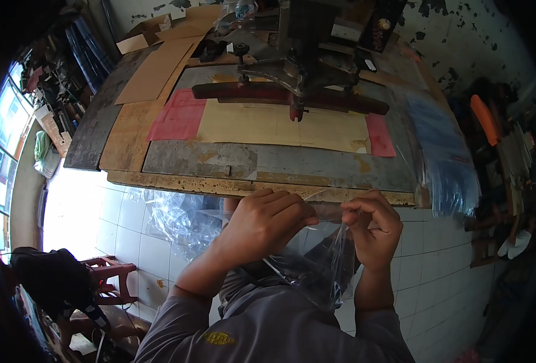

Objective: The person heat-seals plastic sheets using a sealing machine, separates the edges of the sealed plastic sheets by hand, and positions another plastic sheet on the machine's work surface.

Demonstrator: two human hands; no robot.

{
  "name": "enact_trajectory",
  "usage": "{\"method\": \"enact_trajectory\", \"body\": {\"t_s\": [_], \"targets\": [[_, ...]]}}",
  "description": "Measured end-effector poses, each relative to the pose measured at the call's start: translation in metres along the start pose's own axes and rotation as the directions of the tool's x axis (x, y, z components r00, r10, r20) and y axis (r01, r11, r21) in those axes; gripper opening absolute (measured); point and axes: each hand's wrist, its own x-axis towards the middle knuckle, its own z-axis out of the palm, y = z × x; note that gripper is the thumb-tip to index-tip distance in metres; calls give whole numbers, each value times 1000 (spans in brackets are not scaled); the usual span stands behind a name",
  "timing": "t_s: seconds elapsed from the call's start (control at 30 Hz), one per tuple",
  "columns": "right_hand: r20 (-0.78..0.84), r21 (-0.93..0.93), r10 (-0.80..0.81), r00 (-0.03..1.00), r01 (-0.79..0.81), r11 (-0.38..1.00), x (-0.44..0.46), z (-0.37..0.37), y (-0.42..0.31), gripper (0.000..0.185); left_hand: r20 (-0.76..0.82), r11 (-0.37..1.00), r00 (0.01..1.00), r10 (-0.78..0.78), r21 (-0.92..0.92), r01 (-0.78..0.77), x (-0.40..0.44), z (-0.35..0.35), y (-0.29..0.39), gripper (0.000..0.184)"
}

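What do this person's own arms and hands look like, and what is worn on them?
The left hand and right hand are gloveless, the forearms uncovered. Short grey sleeves belong to a shirt with a yellow oval emblem.

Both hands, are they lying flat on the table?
No, the left hand and right hand are curled at the front edge of the table, with clear plastic pinched in the right.

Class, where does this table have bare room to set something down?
The grey board between yellow sheet and wooden front edge; the dark panel left of the cardboard. Crowded: around the metal frame, and right side under plastic film.
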Motion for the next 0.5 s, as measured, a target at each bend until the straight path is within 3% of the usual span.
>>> {"method": "enact_trajectory", "body": {"t_s": [0.17,0.5], "targets": [[-59,32,4,998,-3,999,2,8,2,15,5,999,1000,-5,37,5,-3,0,-2,16],[-27,-115,-54,998,51,992,5,7,2,7,71,988,997,-32,156,20,-3,-2,-2,27]]}}
